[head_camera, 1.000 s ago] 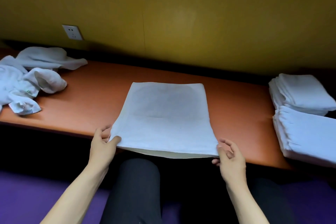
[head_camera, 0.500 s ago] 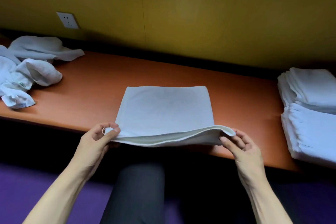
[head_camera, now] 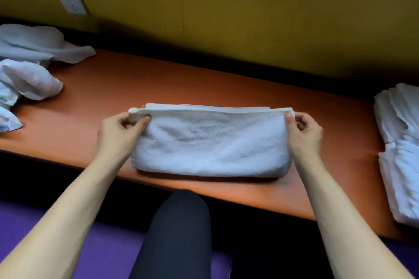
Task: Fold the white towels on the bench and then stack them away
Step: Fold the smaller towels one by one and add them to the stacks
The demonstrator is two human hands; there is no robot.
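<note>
Towel (head_camera: 210, 142) sits folded over mid-bench (head_camera: 226, 88), top edge lined up with the layer under it. Left hand (head_camera: 118, 133) and right hand (head_camera: 303, 133) each pinch a far corner. Crumpled towels (head_camera: 29, 70) far left, folded stack (head_camera: 401, 142) far right.

Folded towel (head_camera: 213, 142) mid-bench (head_camera: 226, 88), loose towels (head_camera: 29, 70) left, stacked towels (head_camera: 401, 142) right

The towel (head_camera: 213, 142) pinched by the fingers (head_camera: 145, 119) is plain white with a fuzzy, unpatterned nap. Under it the desk (head_camera: 181, 79) is orange-brown. Left of the fingers, the crumpled towels (head_camera: 29, 68) are white, 1 with a small green-printed label. Right of them, the stacked towels (head_camera: 399, 142) are white. The wall (head_camera: 226, 7) beyond is mustard yellow, its socket plate (head_camera: 70, 2) white. The floor (head_camera: 108, 251) is purple.
</note>
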